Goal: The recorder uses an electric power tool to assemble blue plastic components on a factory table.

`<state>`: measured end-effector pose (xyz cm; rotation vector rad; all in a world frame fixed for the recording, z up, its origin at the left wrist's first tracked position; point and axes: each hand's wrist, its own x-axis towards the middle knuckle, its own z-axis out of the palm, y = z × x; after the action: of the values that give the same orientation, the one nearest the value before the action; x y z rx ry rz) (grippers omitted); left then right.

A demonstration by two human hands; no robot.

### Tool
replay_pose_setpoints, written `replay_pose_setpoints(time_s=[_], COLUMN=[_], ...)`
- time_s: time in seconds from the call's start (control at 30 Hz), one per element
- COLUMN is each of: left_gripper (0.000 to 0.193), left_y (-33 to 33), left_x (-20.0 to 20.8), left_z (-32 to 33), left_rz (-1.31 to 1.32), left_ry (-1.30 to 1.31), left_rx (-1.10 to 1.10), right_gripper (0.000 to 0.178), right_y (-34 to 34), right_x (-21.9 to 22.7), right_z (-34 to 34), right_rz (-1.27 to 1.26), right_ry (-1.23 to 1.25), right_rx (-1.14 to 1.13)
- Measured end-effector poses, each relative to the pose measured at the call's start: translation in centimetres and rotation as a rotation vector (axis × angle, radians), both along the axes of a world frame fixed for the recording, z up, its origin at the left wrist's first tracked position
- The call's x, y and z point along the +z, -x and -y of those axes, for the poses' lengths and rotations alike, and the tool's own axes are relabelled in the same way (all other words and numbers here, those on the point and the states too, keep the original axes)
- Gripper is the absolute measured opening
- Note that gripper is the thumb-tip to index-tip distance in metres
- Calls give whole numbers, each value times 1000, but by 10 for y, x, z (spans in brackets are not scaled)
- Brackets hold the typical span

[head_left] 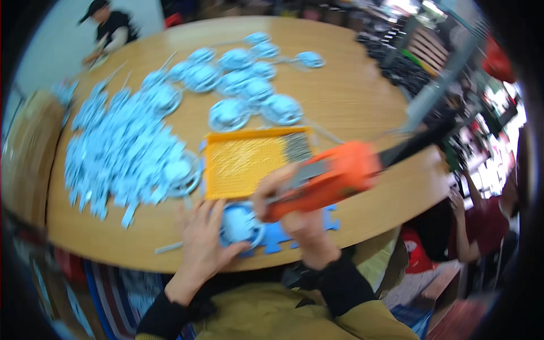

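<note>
Right hand (pixel 303 228): clenched on an orange power driver (pixel 334 177), right of centre. Left hand (pixel 205 241): spread, not clenched, against the left edge of a blue round part (pixel 241 224), lower centre, on a blue mat (pixel 275 238). Yellow tray (pixel 246 135), mid-frame: small grey pieces (pixel 296 147) in its upper right corner, yellow floor visible across the rest. Blue pile (pixel 119 158) at left.

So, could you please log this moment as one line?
left hand: at light-blue round part | right hand: gripping orange tool | nearby: yellow tray, blue mat
</note>
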<state>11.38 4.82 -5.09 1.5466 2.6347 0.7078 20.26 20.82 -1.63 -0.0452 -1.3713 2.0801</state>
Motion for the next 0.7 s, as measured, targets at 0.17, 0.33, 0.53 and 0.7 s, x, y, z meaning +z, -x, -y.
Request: replay_pose_setpoints(time_s=[0.17,0.33,0.53,0.7], left_gripper=[68,65,65,64], left_y=[7,6,7,9], left_x=[-24,-24,-22,-21], left_z=[12,15,11,11], left_rz=[-3,0,8,-19], left_ry=[-64,-60,-44,-51], left_rx=[55,71,56,49], right_gripper=[68,66,63,61], right_y=[18,16,18,23], right_x=[5,1,-5,-6], right_z=[15,22,18,19], right_rz=[54,56,56,30], right_ry=[-208,-222,-236,-222], right_rx=[59,32,29,23])
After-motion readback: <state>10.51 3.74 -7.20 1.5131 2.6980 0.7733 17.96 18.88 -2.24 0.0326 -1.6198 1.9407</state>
